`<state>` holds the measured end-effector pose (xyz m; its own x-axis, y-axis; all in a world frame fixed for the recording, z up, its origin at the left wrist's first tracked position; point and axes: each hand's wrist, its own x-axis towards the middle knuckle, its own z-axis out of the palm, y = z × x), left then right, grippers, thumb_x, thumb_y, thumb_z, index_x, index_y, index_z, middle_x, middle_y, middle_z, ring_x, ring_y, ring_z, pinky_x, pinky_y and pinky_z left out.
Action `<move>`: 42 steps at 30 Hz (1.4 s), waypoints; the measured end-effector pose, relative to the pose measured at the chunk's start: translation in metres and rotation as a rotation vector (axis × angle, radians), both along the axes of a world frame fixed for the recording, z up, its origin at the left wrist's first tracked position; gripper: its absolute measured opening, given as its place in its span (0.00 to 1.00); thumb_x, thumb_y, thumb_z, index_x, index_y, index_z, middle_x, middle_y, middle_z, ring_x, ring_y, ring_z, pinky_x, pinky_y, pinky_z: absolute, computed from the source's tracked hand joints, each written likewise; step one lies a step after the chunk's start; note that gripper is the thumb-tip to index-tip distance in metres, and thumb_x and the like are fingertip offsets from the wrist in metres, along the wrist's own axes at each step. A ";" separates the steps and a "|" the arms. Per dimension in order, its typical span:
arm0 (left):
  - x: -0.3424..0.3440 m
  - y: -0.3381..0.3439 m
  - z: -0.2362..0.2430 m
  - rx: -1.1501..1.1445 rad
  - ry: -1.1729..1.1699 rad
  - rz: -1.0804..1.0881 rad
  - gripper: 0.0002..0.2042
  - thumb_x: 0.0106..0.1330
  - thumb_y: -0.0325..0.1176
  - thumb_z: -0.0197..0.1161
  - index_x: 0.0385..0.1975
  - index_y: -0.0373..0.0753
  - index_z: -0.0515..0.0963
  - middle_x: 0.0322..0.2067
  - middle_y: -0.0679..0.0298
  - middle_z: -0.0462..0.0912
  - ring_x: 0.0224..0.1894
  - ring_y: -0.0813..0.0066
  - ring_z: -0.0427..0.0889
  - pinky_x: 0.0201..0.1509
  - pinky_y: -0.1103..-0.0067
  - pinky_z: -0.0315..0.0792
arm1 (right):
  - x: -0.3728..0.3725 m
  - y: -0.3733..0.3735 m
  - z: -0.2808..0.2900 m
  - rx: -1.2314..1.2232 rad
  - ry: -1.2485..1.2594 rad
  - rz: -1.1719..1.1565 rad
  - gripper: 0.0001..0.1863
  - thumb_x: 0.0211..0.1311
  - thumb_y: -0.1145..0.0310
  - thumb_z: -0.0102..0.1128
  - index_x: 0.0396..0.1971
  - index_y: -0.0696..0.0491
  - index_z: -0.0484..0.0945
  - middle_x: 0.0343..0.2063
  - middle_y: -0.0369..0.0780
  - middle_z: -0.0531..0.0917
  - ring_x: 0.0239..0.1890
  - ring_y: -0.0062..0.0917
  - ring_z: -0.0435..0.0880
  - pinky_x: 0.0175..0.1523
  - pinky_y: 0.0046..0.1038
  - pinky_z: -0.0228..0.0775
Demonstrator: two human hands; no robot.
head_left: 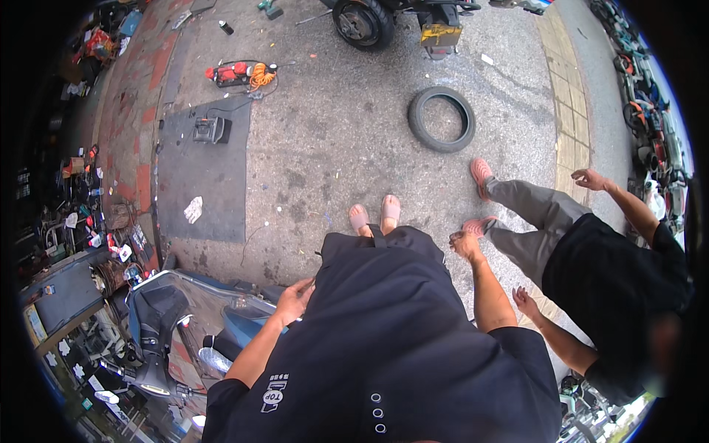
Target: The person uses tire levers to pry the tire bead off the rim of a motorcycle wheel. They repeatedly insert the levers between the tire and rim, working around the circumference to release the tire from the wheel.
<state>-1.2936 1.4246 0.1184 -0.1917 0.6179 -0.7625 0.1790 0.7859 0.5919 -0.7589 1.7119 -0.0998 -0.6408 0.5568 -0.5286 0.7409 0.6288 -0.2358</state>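
Left hand [295, 298] beside dark shirt [391, 317], fingertips partly hidden; right hand [465, 245], fingers loosely bent; grip cannot be told. Far motorbike [380, 26] cut off.

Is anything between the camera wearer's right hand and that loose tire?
Nothing visible fully blocks the way: pavement shows between the right hand and the tire. Pink shoes of a second person stand close along the right side.
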 end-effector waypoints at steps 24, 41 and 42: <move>-0.003 0.051 0.010 0.001 0.030 0.304 0.20 0.76 0.40 0.64 0.64 0.41 0.78 0.36 0.66 0.86 0.34 0.82 0.81 0.38 0.80 0.76 | -0.034 0.070 -0.034 -0.516 0.211 -0.663 0.08 0.59 0.72 0.61 0.32 0.60 0.83 0.28 0.40 0.88 0.29 0.28 0.88 0.35 0.33 0.80; -0.327 0.213 -0.027 0.097 0.094 0.195 0.23 0.70 0.35 0.69 0.65 0.45 0.77 0.42 0.61 0.83 0.31 0.74 0.79 0.40 0.75 0.77 | -0.345 0.233 -0.015 -0.375 0.051 -0.291 0.07 0.60 0.60 0.60 0.34 0.41 0.85 0.38 0.27 0.86 0.49 0.20 0.85 0.51 0.27 0.77; -0.343 0.234 -0.027 0.117 0.075 0.163 0.23 0.70 0.36 0.68 0.65 0.45 0.77 0.42 0.61 0.84 0.32 0.74 0.79 0.40 0.74 0.77 | -0.352 0.240 -0.006 -0.222 -0.011 -0.052 0.07 0.60 0.60 0.62 0.35 0.43 0.84 0.39 0.26 0.86 0.50 0.19 0.85 0.53 0.26 0.76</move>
